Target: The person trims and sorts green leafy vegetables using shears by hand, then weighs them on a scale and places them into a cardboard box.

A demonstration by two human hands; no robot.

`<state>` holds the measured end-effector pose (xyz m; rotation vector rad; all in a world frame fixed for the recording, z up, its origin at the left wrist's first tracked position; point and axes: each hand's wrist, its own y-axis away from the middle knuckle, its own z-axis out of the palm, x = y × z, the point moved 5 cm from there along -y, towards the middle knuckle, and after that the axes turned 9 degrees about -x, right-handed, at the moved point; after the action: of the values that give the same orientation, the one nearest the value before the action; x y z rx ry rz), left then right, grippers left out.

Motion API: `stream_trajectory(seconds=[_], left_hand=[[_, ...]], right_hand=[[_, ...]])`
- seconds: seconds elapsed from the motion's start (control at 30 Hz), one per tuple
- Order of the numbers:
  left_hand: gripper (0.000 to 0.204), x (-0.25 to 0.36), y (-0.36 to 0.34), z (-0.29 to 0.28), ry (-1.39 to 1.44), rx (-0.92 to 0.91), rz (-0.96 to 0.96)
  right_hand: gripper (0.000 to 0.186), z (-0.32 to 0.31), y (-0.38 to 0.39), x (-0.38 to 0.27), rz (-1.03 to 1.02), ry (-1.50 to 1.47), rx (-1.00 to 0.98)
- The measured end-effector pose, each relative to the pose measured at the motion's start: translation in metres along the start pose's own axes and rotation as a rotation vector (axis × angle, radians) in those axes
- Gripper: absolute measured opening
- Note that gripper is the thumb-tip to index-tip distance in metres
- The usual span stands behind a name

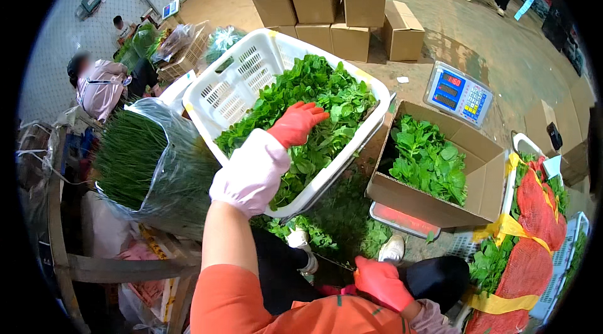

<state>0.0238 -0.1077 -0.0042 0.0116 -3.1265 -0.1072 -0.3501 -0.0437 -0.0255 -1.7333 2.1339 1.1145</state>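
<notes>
My left hand (pixel 298 123), in a red glove, reaches over a white slotted plastic basket (pixel 221 96) with its fingers stretched out. It lies on or just above the leafy green herbs (pixel 320 82) that heap inside, gripping nothing I can see. Down by my right knee is my right hand (pixel 384 284), also gloved in red. Its fingers look curled, and what they hold, if anything, is hidden. To the right of the basket, an opened cardboard box (pixel 433 205) contains more leafy greens (pixel 430 161). The box sits on a scale platform (pixel 402 224).
A scale display (pixel 460 94) stands behind the box. Bagged long green stalks (pixel 132 158) are at left. Red mesh sacks (pixel 524 271) with yellow tape lie at right. Cardboard boxes (pixel 311 1) are stacked at the back. Loose leaves (pixel 352 230) litter the floor. Other people (pixel 103 86) are farther off.
</notes>
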Motion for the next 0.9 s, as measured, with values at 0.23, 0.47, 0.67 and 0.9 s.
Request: stream_trajectory(seconds=[0.23,0.47,0.67,0.9], left_hand=[[0.027,-0.027,-0.026,0.056,-0.09,-0.258,-0.279],[0.023,-0.032,0.029,-0.015,-0.062,-0.148,-0.299],[0.077,-0.037,0.069,-0.059,0.185,-0.034,-0.289],[0.079,-0.028,0.047,-0.048,0.708,-0.007,-0.058]], right_hand=[[0.02,-0.009,-0.007,-0.003,0.042,0.028,0.061],[0.036,-0.011,-0.018,-0.009,0.126,-0.009,-0.118],[0.039,-0.002,-0.023,-0.011,0.104,-0.031,-0.152],[0.038,0.009,-0.024,-0.005,0.164,0.053,-0.165]])
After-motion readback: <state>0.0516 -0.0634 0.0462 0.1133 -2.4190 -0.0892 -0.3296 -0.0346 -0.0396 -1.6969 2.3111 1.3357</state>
